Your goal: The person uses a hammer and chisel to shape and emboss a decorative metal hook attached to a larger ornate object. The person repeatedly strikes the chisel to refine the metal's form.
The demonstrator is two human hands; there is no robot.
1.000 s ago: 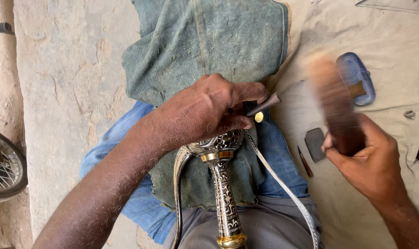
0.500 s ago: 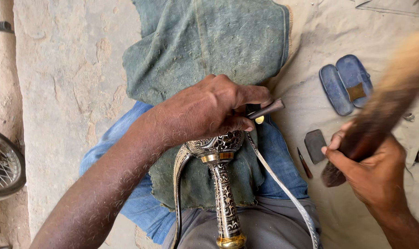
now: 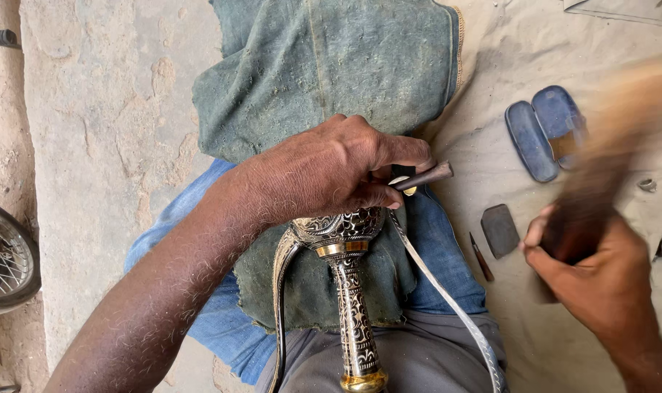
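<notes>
An engraved metal vessel (image 3: 343, 231) with a long patterned neck (image 3: 355, 320) and a curved handle lies across my lap on a green cloth (image 3: 324, 65). My left hand (image 3: 331, 171) rests on its rounded body and pinches a thin dark chisel (image 3: 422, 177) against the metal. My right hand (image 3: 586, 273) grips the dark lower end of a wooden mallet (image 3: 608, 138), which is raised to the right and blurred by motion. A narrow metal strip (image 3: 447, 298) runs down beside the vessel.
On the pale ground cloth lie a pair of blue sandals (image 3: 546, 131), a small dark flat stone (image 3: 500, 230) and a thin pointed tool (image 3: 481, 258). A spoked wheel (image 3: 3, 262) stands at the left edge beside bare concrete floor (image 3: 105, 145).
The mallet swung from near the chisel up and out to the right, and now blurs at the upper right. My left hand and the chisel stayed in place on the vessel.
</notes>
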